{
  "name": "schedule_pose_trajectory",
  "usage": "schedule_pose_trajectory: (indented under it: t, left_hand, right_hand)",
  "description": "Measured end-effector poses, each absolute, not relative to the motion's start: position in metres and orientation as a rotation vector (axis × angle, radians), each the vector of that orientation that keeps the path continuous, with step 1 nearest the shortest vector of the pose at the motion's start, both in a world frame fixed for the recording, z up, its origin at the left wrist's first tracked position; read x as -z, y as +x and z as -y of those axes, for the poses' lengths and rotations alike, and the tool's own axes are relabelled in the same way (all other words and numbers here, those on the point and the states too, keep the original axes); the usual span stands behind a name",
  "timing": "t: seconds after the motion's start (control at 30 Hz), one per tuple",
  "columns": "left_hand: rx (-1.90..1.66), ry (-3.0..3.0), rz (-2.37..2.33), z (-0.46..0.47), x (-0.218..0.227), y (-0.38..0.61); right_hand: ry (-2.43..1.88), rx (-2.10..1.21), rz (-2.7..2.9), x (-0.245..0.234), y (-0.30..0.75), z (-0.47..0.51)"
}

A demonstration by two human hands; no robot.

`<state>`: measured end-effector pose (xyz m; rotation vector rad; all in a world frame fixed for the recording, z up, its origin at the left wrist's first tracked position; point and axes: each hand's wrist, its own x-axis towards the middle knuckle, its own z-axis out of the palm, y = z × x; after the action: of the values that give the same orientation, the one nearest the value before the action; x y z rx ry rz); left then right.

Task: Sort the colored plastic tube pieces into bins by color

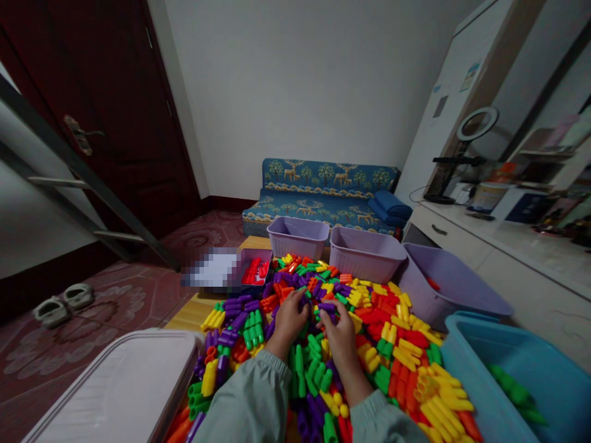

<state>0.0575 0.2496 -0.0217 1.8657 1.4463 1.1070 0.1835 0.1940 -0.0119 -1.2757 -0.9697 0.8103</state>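
A thick spread of bullet-shaped plastic toy blocks in purple, green, red and yellow covers the table under both hands. My left hand (290,321) is over the middle of the pile, its fingers curled round a purple toy block (303,301) that is partly hidden. Just to its right, my right hand (340,332) pinches another purple toy block (327,306) between thumb and fingers. The hands are a small gap apart. Green blocks (317,372) lie below them, and yellow and red blocks (406,354) are heaped to the right.
Lilac bins (299,239) line the far side, one more (446,283) at right. A blue bin (508,344) with green pieces stands near right. A dark box (255,271) holds red pieces at back left. A pale lid (120,387) is at front left; beyond is a sofa (318,197).
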Motion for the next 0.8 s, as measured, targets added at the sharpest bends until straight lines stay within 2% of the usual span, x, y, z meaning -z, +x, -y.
schedule_pose_trajectory:
  t: [0.13,0.37,0.63,0.8]
  left_hand:
    - [-1.217,1.775,-1.410,-0.250,0.018,0.057]
    - [-1.343,1.186,-1.007,-0.251,0.010,0.062]
    - [-1.211,1.255,-0.988,-0.248,0.010,0.064]
    - [-1.379,1.241,-1.065,-0.251,0.016,0.064]
  right_hand:
    - [-1.277,-0.817,1.031,0.011,0.183,-0.194]
    - [-1.230,-0.882,1.120,0.007,0.181,-0.190]
    - [-1.268,-0.937,1.080,0.010,0.181,-0.194]
    - [-1.216,-1.147,0.891,0.004,0.180,-0.196]
